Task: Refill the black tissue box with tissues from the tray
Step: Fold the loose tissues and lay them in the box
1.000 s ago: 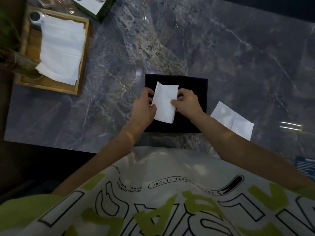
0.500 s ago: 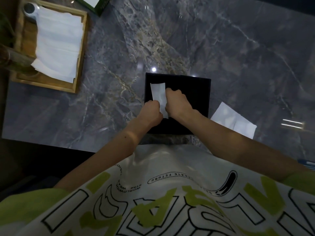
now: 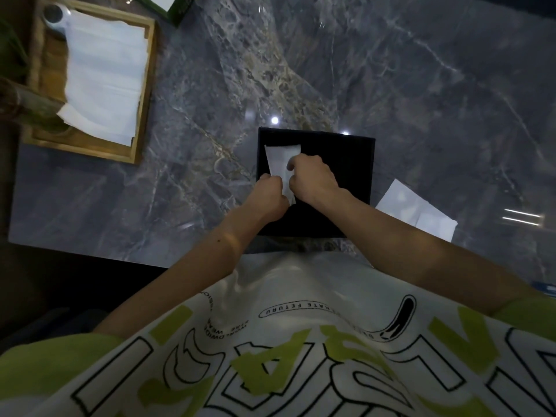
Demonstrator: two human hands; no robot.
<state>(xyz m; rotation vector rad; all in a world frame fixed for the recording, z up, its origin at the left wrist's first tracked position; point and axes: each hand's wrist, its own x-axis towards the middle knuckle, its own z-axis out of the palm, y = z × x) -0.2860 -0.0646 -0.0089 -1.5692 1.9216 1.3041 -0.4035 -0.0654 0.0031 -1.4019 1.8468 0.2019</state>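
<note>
Grey veined marble table point(image 3: 391, 85) bears black tissue box point(image 3: 340, 164) and wooden tray point(image 3: 144, 94).

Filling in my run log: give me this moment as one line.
both hands: left hand, right hand pinch tissue | over black tissue box | tray still stocked | loose tissue right of box

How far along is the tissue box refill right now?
Nothing looks finished. In hand: the left hand and right hand together pinch a folded tissue over the black tissue box; whether it is feeding in yet is unclear. Left: a stack of tissues sits in the wooden tray, and a loose tissue lies on the marble table right of the box.
</note>
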